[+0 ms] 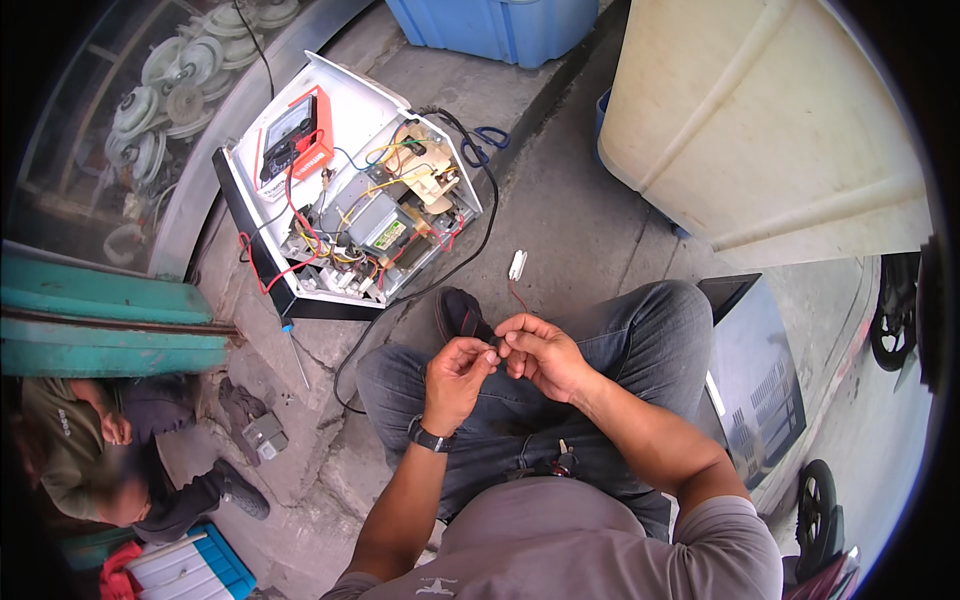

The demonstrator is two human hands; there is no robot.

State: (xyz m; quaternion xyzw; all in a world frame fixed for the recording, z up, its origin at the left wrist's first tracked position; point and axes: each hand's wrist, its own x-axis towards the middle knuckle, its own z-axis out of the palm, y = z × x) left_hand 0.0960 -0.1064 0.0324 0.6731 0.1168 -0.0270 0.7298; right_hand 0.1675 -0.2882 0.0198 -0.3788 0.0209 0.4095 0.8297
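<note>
My left hand (458,378) and my right hand (545,358) meet in front of me above my lap, fingertips pinched close together. A thin red wire (517,297) runs from a small white plastic piece (517,265) on the ground up to my right fingers. What the left fingertips pinch is too small to make out. Ahead to the left lies an opened microwave oven (290,306), its transformer (372,222) and wiring exposed. A red-orange analog multimeter (312,150) rests on it, with a red test lead (298,212) trailing over the oven's edge.
A screwdriver (296,350) with a blue handle lies by the oven, whose black cord (490,215) loops across the pavement. A vented metal cover (755,385) is at my right. Beyond are a blue bin (500,35) and a large cream container (760,120). Another person (100,450) sits at left.
</note>
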